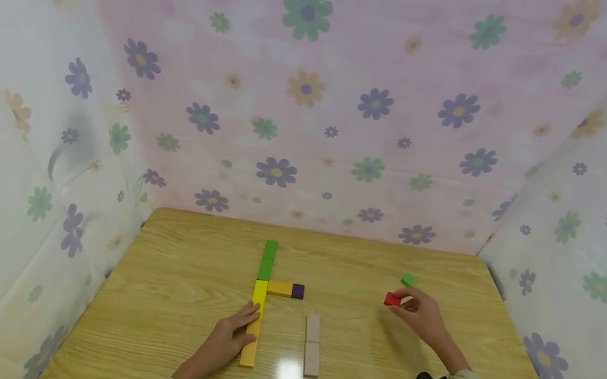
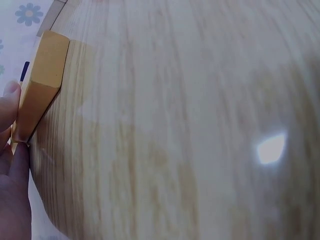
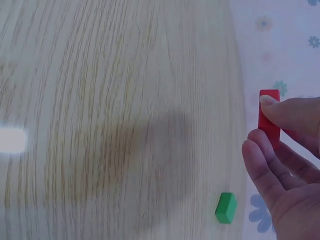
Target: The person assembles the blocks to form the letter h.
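My right hand (image 1: 424, 318) pinches a small red block (image 1: 392, 299) between thumb and fingers, lifted above the right part of the table. In the right wrist view the red block (image 3: 270, 120) stands upright in the fingertips. A green block (image 1: 408, 280) lies just beyond that hand. My left hand (image 1: 225, 341) rests with extended fingers and thumb on a line of yellow blocks (image 1: 258, 294). The line's near end, an orange-yellow block (image 2: 42, 75), shows in the left wrist view. Two green blocks (image 1: 267, 261) continue it at the far end.
An orange-yellow block (image 1: 280, 288) juts right from the line, with a dark purple block (image 1: 298, 291) at its end. Two pale wooden blocks (image 1: 311, 345) lie end to end nearby. Flower-patterned cloth (image 1: 332, 92) surrounds the wooden table (image 1: 186, 263).
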`<state>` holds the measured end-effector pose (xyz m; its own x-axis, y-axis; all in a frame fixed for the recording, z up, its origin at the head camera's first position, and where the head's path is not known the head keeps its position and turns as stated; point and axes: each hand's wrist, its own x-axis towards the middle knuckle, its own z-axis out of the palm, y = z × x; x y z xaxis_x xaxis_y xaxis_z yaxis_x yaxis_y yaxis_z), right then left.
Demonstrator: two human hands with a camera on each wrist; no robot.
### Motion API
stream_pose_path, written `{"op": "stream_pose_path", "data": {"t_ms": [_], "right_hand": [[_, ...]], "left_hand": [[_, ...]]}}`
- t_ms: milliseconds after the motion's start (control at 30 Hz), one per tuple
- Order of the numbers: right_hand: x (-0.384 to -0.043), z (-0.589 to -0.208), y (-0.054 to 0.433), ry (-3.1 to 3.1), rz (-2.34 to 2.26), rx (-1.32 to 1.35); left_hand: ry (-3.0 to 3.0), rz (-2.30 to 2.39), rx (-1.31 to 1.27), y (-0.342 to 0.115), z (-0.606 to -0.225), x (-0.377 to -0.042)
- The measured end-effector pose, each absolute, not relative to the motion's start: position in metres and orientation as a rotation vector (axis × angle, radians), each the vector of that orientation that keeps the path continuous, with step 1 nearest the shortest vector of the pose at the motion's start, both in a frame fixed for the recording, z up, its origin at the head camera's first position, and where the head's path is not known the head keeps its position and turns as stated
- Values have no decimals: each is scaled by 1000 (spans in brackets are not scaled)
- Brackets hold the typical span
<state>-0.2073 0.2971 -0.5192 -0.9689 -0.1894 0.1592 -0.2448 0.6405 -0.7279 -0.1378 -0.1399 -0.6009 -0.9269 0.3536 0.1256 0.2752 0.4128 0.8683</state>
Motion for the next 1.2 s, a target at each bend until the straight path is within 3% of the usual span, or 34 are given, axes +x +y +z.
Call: {"op": "stream_pose_path", "data": {"t_ms": [333,633,933,1200], "right_hand": [[-209,-515,273,-2773,1358,464],[-212,-515,256,-2738,1347,530],[-214,-516,243,-2753,1367,571],[-217,-518,234,-2751,1382,623]], "left_hand": [[2577,1575,578,-139,-599,-137],[2542,1598,568,-133,-564,-127],[2616,1584,629,-138,-600,-135],[2576,1591,600,-139,-602,-137]]}}
